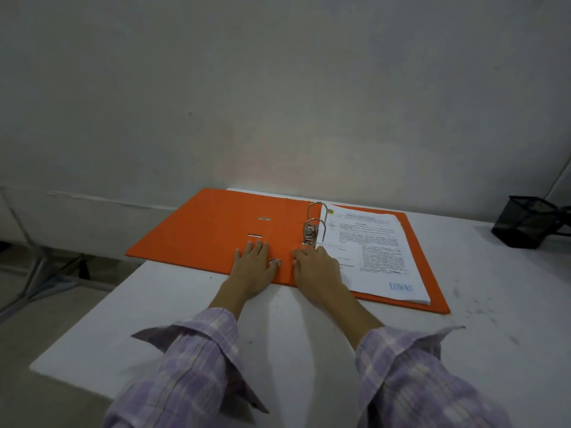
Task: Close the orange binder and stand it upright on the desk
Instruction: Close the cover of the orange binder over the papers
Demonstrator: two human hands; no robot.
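The orange binder (216,230) lies open and flat on the white desk (185,319), its left cover overhanging the desk's left edge. A stack of printed papers (370,251) sits on the right half, threaded on the metal rings (316,222). My left hand (253,270) rests flat, fingers spread, on the left cover near its front edge. My right hand (318,270) lies palm down on the spine area just in front of the lever clip, fingers touching the papers' left edge. Neither hand grips anything.
A black mesh pen holder (525,220) lies tipped at the far right of the desk. A grey wall stands right behind the binder. Left of the desk, a metal frame (37,273) sits lower down on the floor.
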